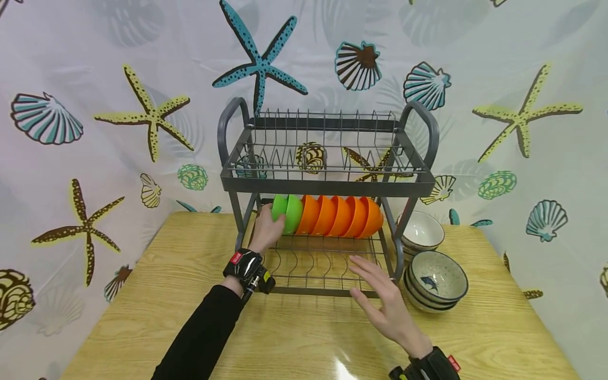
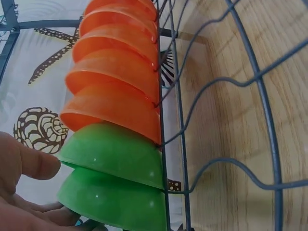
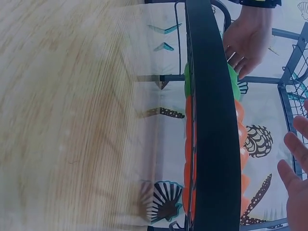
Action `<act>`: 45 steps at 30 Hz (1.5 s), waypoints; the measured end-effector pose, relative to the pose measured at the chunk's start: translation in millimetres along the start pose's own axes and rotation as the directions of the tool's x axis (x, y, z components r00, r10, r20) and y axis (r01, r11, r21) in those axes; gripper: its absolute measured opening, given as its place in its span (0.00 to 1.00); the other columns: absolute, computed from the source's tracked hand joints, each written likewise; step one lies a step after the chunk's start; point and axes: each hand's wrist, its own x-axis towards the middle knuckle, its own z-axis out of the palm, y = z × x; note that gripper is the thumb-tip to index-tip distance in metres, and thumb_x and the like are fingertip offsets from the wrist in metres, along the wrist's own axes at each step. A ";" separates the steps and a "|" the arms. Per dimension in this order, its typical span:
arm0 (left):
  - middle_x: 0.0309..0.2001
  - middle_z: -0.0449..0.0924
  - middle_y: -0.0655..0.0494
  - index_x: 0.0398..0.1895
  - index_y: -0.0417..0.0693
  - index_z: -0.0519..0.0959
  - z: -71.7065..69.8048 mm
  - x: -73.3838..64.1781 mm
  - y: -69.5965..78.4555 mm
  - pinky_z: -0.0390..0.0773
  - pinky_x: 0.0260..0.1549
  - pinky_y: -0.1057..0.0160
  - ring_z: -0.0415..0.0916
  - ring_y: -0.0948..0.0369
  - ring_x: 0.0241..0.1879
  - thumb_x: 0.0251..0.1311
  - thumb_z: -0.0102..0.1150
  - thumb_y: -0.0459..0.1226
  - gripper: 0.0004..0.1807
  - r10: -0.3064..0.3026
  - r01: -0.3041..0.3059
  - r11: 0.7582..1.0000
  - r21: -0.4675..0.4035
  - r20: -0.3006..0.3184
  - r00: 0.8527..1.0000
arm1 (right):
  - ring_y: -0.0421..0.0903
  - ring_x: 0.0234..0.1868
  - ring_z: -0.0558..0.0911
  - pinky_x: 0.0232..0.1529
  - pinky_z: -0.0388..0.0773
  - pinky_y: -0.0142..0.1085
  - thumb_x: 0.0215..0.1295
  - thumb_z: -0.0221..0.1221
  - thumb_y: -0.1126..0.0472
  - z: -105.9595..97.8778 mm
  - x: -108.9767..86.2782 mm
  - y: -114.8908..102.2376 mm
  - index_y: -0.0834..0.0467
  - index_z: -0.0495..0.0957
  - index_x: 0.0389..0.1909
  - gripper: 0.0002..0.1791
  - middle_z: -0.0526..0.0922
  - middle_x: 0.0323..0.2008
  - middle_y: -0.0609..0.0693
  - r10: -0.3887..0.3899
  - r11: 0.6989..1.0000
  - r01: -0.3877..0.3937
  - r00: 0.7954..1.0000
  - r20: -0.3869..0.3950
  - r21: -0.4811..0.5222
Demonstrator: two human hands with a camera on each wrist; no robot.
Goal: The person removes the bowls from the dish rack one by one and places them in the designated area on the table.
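Note:
Two green bowls (image 1: pixel 293 215) stand on edge at the left of a row of orange bowls (image 1: pixel 342 217) on the lower tier of a dark metal dish rack (image 1: pixel 328 186). My left hand (image 1: pixel 267 229) reaches in under the upper tier and pinches the rim of the leftmost green bowl (image 2: pixel 113 199). In the left wrist view the thumb lies by the rims, while the other fingers curl past that bowl, partly hidden. My right hand (image 1: pixel 382 301) hovers empty in front of the rack's right side, fingers spread and relaxed.
Right of the rack, a stack of speckled bowls (image 1: pixel 439 279) stands on the wooden table (image 1: pixel 294 338), with white bowls (image 1: pixel 421 230) behind it. The rack's upper tier has wire slots (image 1: pixel 328 145). A curtain (image 1: pixel 304 31) with sea patterns hangs behind.

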 end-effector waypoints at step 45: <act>0.44 0.81 0.45 0.48 0.37 0.76 -6.1 -78.4 -17.4 0.86 0.40 0.58 0.84 0.52 0.44 0.65 0.55 0.21 0.11 0.666 -0.606 0.698 0.382 -0.035 0.745 | 0.44 0.31 0.86 0.40 0.89 0.36 0.79 0.48 0.61 25.8 65.5 -12.6 0.69 0.63 0.71 0.26 0.76 0.57 0.73 0.568 0.667 -0.631 0.775 0.277 0.397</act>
